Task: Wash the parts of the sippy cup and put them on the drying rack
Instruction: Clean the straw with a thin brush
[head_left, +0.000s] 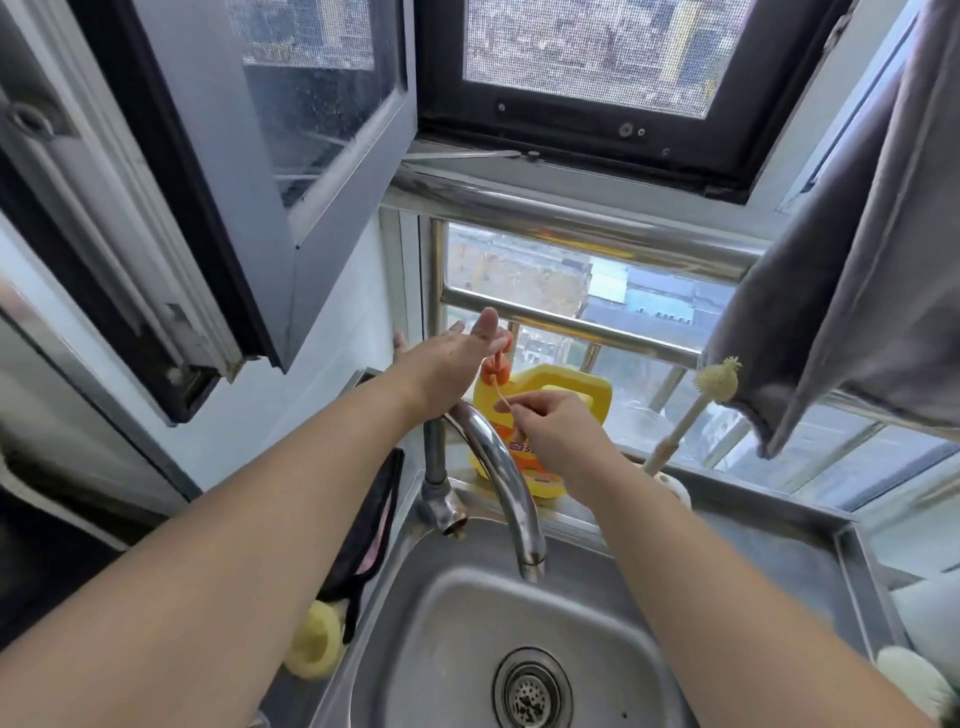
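Note:
A yellow detergent bottle (566, 387) with an orange pump (496, 364) stands on the ledge behind the sink. My left hand (452, 358) lies with straight fingers over the pump head. My right hand (556, 428) pinches a thin pale straw-like part (501, 397) just under the pump's spout, in front of the bottle. No other cup part shows in the steel sink basin (467, 623), whose drain (532, 693) is bare.
The chrome tap (506, 483) arches over the basin between my arms. A long bottle brush (691, 410) leans at the window rail on the right. A grey cloth (857, 260) hangs top right. A yellow sponge (314, 647) lies left of the sink. An open window sash (291, 156) juts in on the left.

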